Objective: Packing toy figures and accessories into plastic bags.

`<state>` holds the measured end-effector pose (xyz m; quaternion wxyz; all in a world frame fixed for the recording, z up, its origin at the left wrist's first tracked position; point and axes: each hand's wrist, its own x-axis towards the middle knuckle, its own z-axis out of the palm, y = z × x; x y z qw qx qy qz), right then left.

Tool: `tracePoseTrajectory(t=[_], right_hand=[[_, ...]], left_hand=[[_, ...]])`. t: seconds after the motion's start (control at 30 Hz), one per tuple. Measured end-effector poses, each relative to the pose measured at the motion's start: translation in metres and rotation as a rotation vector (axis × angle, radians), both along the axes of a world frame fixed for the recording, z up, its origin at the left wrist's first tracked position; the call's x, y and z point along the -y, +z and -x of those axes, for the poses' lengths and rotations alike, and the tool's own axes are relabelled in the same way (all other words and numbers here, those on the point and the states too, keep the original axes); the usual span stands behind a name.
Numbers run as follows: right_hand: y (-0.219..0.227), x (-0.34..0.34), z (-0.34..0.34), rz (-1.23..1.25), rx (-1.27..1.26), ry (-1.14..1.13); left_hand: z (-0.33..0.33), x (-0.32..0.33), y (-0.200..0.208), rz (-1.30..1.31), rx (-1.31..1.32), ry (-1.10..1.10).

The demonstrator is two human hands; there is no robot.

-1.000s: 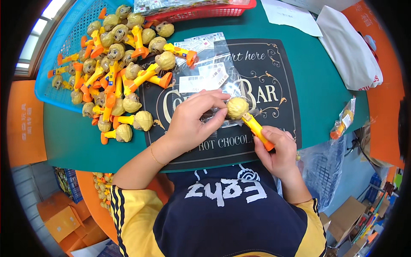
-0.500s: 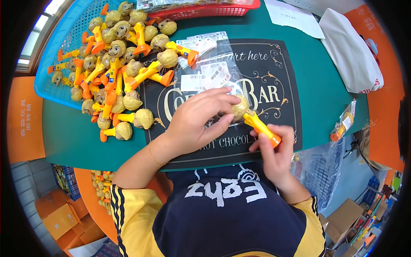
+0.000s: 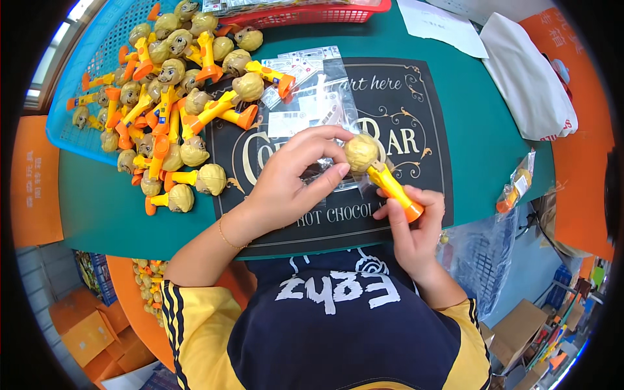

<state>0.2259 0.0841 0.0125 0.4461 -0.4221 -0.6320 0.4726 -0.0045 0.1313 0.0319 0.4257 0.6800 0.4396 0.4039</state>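
Note:
My right hand (image 3: 416,224) is closed around the orange foot of a toy figure (image 3: 392,187) with a yellow stem. The toy slants up to the left, and its round blond head (image 3: 361,153) is toward my left hand. My left hand (image 3: 312,162) has its thumb and fingers curved at a clear plastic bag (image 3: 351,185), its fingertips beside the toy's head. The film's edges are hard to make out there, and part of the bag is hidden under that hand. Just beyond lie more clear bags with white printed slips (image 3: 290,123).
A heap of similar toys (image 3: 170,75) spills from a blue basket (image 3: 62,133) at the left. A red basket (image 3: 325,15) holds packages at the back. One bagged toy (image 3: 518,185) lies near the right edge, by a white bag (image 3: 526,78). A dark printed mat (image 3: 416,214) covers the green table (image 3: 130,224).
The toy's head shows more fully beside my left fingertips, with less film over it. My right hand keeps its grip on the foot. The whole view has shifted slightly.

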Motion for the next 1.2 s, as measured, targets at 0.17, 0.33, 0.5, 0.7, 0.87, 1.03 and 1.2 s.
tracePoseTrajectory(t=[0.17,0.33,0.5,0.7,0.87,1.03,1.2], right_hand=[[0.007,-0.017,0.001,-0.54,0.606,0.075],[0.0,-0.007,-0.001,-0.27,0.494,-0.124],[0.011,-0.011,0.006,-0.3,0.574,-0.096],[0.026,-0.014,-0.018,-0.118,0.509,0.047],[0.007,0.003,-0.024,-0.167,0.402,-0.127],[0.015,-0.005,-0.009,-0.408,0.515,-0.098],[0.014,-0.011,-0.007,-0.299,0.359,-0.082]], left_hand=[[0.004,-0.002,-0.009,-0.159,-0.108,-0.03],[-0.001,-0.001,-0.002,-0.161,-0.191,-0.118],[-0.002,0.001,-0.004,-0.192,-0.183,-0.113],[0.0,0.002,-0.006,-0.143,-0.154,-0.041],[-0.005,0.002,0.001,-0.206,-0.238,-0.052],[-0.014,0.005,0.001,-0.287,-0.275,-0.108],[-0.004,0.004,-0.003,-0.238,-0.261,-0.031]])
